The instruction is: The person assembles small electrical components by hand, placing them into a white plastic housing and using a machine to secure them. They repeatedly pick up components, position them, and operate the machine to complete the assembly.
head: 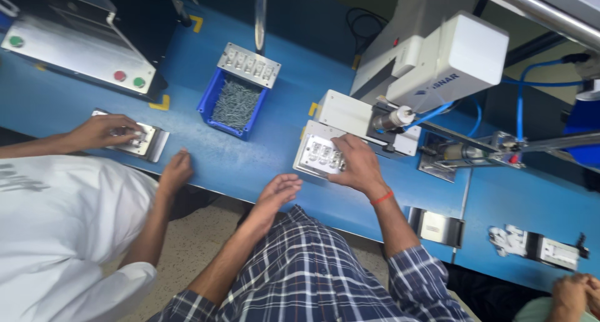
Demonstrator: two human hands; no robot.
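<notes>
Resting on the white switch plate (320, 154), the right hand (356, 166) spreads its fingers across the plate's right edge; the left hand (278, 194) hovers empty, fingers loosely curled, over the blue tabletop (237, 162) just left.
</notes>
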